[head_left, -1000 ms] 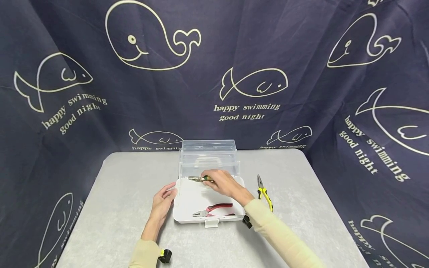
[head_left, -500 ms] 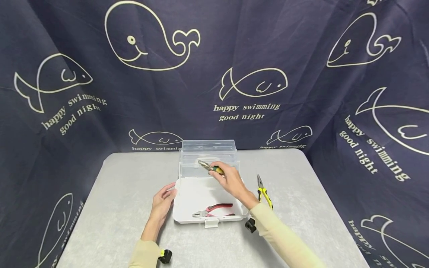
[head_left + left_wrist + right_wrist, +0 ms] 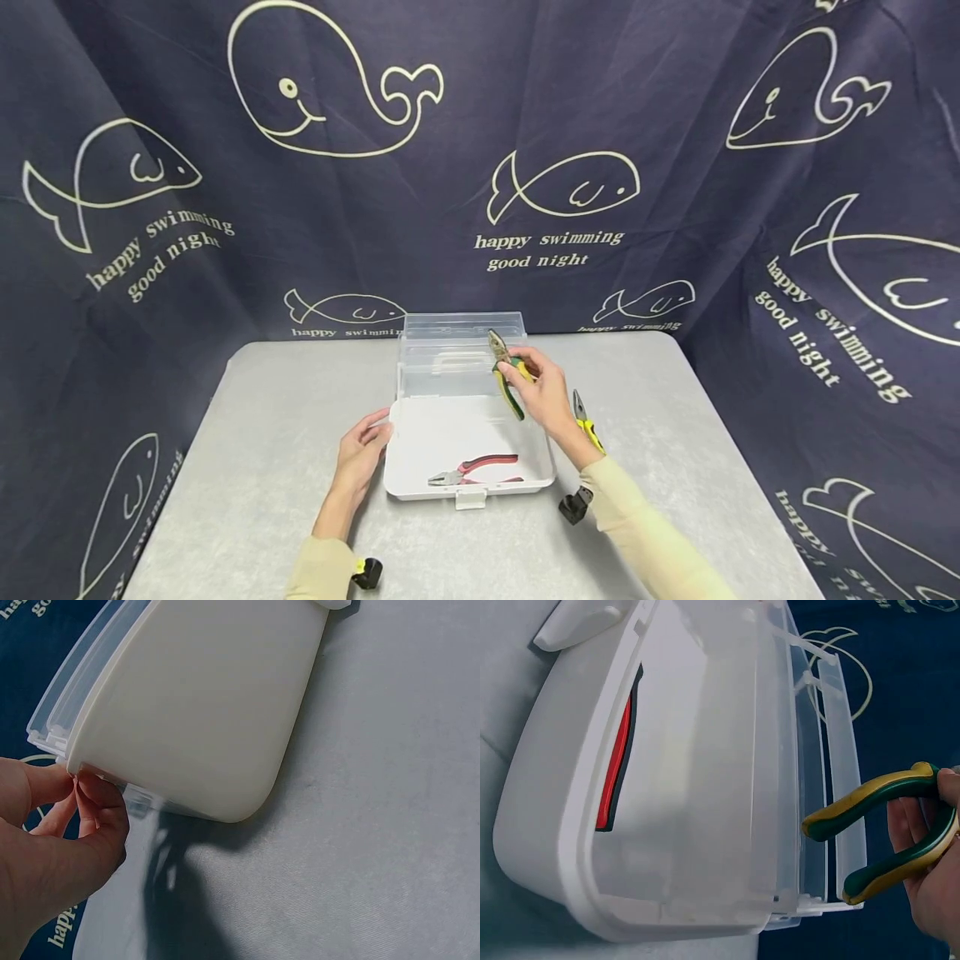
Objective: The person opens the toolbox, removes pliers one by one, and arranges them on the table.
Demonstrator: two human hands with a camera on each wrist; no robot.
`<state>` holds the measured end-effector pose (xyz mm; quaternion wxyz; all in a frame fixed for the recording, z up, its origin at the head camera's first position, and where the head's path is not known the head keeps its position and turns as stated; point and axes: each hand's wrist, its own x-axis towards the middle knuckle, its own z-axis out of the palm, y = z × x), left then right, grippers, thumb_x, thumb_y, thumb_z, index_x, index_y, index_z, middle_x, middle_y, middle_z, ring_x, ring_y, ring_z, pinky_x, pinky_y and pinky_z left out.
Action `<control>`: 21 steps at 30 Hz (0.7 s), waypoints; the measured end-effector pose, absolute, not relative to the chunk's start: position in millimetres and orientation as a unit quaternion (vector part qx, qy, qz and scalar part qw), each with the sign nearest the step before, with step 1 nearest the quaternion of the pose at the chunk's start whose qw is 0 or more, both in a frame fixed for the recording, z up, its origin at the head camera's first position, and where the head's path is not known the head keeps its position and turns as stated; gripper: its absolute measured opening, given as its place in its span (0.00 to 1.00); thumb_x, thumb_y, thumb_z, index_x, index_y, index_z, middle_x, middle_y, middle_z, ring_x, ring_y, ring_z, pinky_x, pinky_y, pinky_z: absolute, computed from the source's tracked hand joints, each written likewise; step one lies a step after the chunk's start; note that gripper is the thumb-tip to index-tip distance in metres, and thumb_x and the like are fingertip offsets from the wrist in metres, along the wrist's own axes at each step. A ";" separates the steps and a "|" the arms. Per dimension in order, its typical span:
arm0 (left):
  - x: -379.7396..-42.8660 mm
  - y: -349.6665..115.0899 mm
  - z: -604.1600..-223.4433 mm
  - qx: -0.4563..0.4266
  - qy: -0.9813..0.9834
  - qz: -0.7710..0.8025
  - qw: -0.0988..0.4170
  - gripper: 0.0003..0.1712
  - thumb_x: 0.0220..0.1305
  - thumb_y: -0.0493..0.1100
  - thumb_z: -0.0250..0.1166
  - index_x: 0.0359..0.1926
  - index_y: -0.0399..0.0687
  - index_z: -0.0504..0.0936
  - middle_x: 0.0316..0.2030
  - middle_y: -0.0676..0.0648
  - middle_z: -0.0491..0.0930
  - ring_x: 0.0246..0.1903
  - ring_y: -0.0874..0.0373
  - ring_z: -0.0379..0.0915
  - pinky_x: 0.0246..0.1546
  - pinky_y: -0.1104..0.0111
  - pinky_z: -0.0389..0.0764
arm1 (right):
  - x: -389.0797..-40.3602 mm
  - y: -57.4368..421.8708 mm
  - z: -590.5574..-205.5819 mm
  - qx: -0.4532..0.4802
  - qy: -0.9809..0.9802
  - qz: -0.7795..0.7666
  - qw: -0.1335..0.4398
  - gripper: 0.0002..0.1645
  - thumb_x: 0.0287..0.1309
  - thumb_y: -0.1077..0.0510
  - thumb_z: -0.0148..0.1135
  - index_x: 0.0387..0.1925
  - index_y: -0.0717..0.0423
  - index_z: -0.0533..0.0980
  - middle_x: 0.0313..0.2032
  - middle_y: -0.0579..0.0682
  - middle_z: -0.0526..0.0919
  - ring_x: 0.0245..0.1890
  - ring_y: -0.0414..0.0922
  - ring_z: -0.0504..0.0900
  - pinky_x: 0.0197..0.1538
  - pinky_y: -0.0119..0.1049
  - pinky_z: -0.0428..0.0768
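Observation:
My right hand (image 3: 549, 398) holds pliers with green and yellow handles (image 3: 510, 400) above the back right of an open white toolbox (image 3: 427, 496). The jaws point up and away, and the handles are spread in the right wrist view. At the box's left rear corner, my left hand (image 3: 360, 457) pinches the rim between thumb and fingertips, as the left wrist view shows. Inside the box, near its front wall, lie red and black combination pliers (image 3: 491, 459). In the right wrist view only one red handle (image 3: 619, 761) shows past the rim.
The clear lid (image 3: 435, 383) stands raised behind the box, with trays folded out. A white latch (image 3: 471, 500) is on the front wall. Yellow and black long-nose pliers (image 3: 580, 408) lie right of the box, partly hidden by my right wrist. A dark printed curtain (image 3: 420, 217) surrounds the grey table (image 3: 247, 467).
My right hand has lifted the green and yellow pliers out of the box, moved right and turned them upright, handles now apart. My left hand stays at the corner.

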<state>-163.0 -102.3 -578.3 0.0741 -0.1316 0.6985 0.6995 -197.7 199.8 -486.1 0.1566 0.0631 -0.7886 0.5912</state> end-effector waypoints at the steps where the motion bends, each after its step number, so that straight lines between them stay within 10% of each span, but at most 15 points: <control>1: -162.9 -102.3 -578.1 -0.131 0.699 0.700 0.075 0.23 0.74 0.39 0.62 0.68 0.45 0.76 0.53 0.42 0.82 0.44 0.59 0.79 0.44 0.71 0.80 | -197.1 201.7 -486.1 0.056 -0.780 0.604 0.151 0.15 0.62 0.65 0.72 0.49 0.66 0.82 0.41 0.63 0.87 0.36 0.41 0.85 0.40 0.31 0.85; 14: -161.7 -102.0 -577.0 -0.133 0.701 0.697 0.073 0.23 0.75 0.39 0.62 0.68 0.45 0.76 0.54 0.41 0.82 0.46 0.60 0.78 0.44 0.72 0.80 | -187.4 239.4 -487.8 -0.006 -0.721 0.684 0.105 0.16 0.64 0.68 0.68 0.51 0.73 0.78 0.35 0.52 0.86 0.33 0.39 0.87 0.43 0.47 0.87; 21: -161.2 -101.5 -575.8 -0.135 0.703 0.694 0.076 0.23 0.75 0.39 0.62 0.68 0.46 0.76 0.55 0.41 0.81 0.46 0.60 0.78 0.45 0.71 0.79 | -178.1 263.7 -495.5 -0.024 -0.696 0.710 0.106 0.21 0.65 0.66 0.69 0.53 0.77 0.75 0.34 0.46 0.86 0.34 0.38 0.87 0.42 0.39 0.87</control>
